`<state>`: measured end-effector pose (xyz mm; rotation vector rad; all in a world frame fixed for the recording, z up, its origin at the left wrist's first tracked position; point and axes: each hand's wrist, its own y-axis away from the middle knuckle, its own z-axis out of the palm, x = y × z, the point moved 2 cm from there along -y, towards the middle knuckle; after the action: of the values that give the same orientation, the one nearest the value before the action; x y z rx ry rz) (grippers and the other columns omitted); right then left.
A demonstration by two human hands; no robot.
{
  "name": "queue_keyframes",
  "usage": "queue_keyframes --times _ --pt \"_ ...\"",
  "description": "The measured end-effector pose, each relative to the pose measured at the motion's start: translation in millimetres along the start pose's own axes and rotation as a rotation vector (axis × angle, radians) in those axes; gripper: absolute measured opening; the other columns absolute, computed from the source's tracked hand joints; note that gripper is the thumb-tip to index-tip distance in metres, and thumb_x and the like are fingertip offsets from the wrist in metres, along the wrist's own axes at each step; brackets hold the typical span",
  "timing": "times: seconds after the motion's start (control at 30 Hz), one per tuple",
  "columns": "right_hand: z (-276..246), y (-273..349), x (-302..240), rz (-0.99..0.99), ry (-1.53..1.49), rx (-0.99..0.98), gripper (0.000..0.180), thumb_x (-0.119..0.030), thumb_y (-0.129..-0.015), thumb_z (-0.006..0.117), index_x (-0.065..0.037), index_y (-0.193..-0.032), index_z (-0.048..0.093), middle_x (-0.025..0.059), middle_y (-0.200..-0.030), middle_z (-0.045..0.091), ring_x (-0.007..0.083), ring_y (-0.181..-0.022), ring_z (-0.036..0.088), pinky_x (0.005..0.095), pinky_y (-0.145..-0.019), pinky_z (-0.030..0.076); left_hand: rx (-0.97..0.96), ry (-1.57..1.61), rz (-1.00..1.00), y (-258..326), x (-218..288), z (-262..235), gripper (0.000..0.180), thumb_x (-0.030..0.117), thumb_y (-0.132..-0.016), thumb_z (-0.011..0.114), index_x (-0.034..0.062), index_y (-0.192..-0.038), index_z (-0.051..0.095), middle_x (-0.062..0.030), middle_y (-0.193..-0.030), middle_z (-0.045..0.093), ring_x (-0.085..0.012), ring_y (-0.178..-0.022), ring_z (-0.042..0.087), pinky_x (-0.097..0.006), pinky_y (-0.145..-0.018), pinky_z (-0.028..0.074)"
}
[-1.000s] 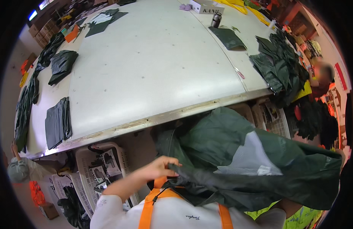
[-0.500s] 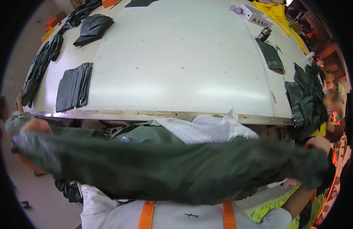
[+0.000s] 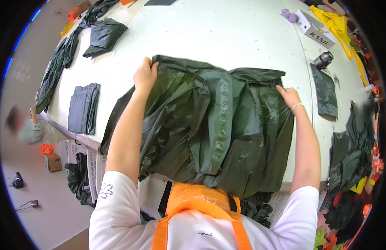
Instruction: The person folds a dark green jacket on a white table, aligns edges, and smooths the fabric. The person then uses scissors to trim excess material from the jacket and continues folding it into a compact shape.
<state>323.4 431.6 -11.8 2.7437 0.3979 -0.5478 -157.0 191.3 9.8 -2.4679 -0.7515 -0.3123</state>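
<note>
The green garment [image 3: 209, 125], held in the air before, has been spread on the desk [image 3: 226, 37], its far corners gripped by left hand [image 3: 145, 75] and right hand [image 3: 289, 96] fingers.

Bare table [image 3: 226, 37] beyond garment [image 3: 214, 129]

Light: bright, even, cast from overhead.
Shadows: faint, soft.
Edges: strongly bent, ringed by black vignette.
Focus: centre was sharp.
</note>
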Motion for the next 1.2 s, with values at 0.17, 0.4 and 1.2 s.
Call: queue_keyframes --times 0.17,0.4,1.2 --pt "55.0 -17.7 17.1 0.123 0.166 0.095 0.056 -0.058 -0.078 0.061 -0.002 -0.076 0.059 0.0174 -0.075 0.065 0.0343 -0.073 0.064 0.0409 -0.066 0.049 -0.200 -0.111 -0.120 26.9 -15.2 93.3 0.027 0.032 -0.087 0.059 0.0076 -0.090 0.049 -0.0166 -0.077 0.063 -0.0378 -0.076 0.061 -0.046 -0.064 0.045" --pt "71.7 -19.9 6.7 0.198 0.210 0.095 0.047 -0.050 -0.082 0.062 -0.003 -0.092 0.058 0.0163 -0.088 0.066 0.0336 -0.083 0.063 0.0406 -0.071 0.049 -0.138 -0.189 -0.134 31.9 -28.6 133.4 0.023 0.026 -0.082 0.064 0.0075 -0.090 0.054 -0.0103 -0.093 0.059 -0.0326 -0.088 0.056 -0.044 -0.075 0.043" --pt "164.5 186.0 -127.3 0.515 -1.944 -0.172 0.016 -0.024 -0.087 0.061 -0.011 -0.094 0.054 -0.0004 -0.082 0.054 0.0125 -0.067 0.046 0.0282 -0.059 0.036 -0.900 2.232 -1.258 227.8 91.1 -51.2 0.036 0.027 -0.095 0.044 0.0029 -0.120 0.051 -0.0116 -0.119 0.059 -0.0265 -0.110 0.056 -0.041 -0.098 0.042"
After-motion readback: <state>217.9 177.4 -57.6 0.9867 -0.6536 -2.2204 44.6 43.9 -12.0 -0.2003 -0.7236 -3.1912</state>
